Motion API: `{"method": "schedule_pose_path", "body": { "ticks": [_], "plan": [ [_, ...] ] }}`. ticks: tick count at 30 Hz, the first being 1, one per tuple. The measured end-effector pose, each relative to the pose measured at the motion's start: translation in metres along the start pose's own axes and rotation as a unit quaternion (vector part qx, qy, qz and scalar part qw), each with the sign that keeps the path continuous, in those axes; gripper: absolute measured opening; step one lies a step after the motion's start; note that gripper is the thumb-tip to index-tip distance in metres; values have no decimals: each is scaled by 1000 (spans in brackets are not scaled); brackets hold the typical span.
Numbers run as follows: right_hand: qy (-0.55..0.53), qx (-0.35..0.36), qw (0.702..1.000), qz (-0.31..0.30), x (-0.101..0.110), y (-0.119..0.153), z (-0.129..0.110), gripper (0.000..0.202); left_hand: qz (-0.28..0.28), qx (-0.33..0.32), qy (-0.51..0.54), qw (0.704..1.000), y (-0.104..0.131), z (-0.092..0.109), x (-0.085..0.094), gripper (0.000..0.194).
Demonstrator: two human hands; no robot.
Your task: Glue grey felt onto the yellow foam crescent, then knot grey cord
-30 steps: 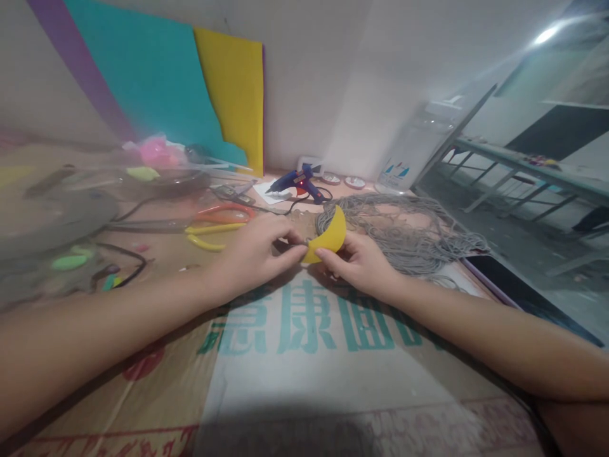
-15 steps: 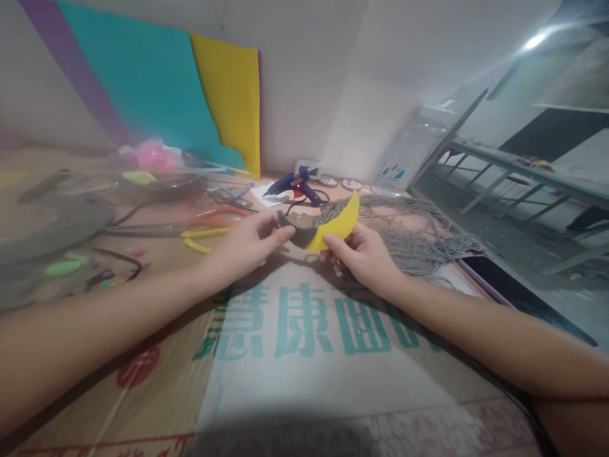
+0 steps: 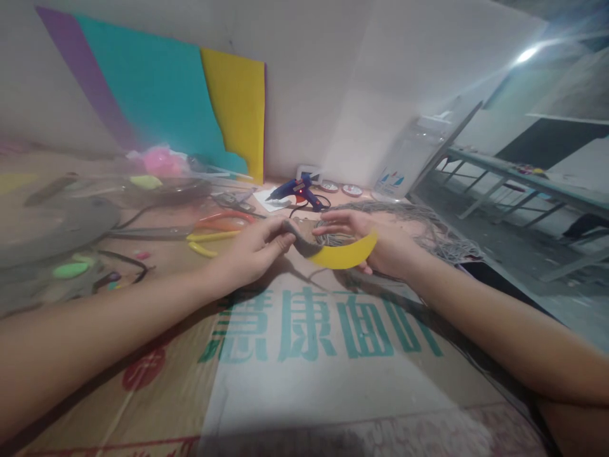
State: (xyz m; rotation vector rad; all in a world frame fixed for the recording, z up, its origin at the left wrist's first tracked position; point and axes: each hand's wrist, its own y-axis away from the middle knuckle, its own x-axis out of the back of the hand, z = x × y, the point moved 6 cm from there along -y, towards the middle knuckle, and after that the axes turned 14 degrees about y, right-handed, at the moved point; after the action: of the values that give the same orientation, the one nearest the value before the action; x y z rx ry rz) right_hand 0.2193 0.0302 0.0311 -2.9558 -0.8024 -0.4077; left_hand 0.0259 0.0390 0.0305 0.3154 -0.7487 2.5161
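One end of the yellow crescent [image 3: 342,256], the grey-covered one, is pinched in my left hand [image 3: 254,251] above the cardboard [image 3: 285,393]. My right hand [image 3: 390,247] is spread, contact unclear; a weak pinch could let the crescent twist into the grey cord [image 3: 447,240] at far right.

Crescent [image 3: 339,257] — yellow and grey
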Motion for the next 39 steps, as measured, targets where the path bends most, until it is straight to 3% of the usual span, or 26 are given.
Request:
{"method": "schedule_pose_path", "body": {
  "ticks": [4,6,10,13,25,32,39],
  "plan": [
    [69,-75,994,-43,-7,4,7,47,-3,2,-7,1000,1,-1,0,23],
    [73,-89,993,-35,-6,4,10,41,-2,3,-12,1000,0,-2,0,23],
    [76,-73,994,38,4,-2,12,21,-4,5,-12,1000,0,-2,-1,24],
    [105,-62,990,72,7,-3,9,23,-6,6,-14,1000,0,-2,-2,24],
    [140,-32,989,45,-3,0,7,50,-27,-20,-32,999,3,-2,-4,22],
    [75,-6,997,-1,-5,1,-1,36,-32,-17,-38,999,2,-2,-5,23],
    [64,-12,996,57,3,-1,10,36,-25,-13,-46,999,3,-4,-3,26]
  ]
}}
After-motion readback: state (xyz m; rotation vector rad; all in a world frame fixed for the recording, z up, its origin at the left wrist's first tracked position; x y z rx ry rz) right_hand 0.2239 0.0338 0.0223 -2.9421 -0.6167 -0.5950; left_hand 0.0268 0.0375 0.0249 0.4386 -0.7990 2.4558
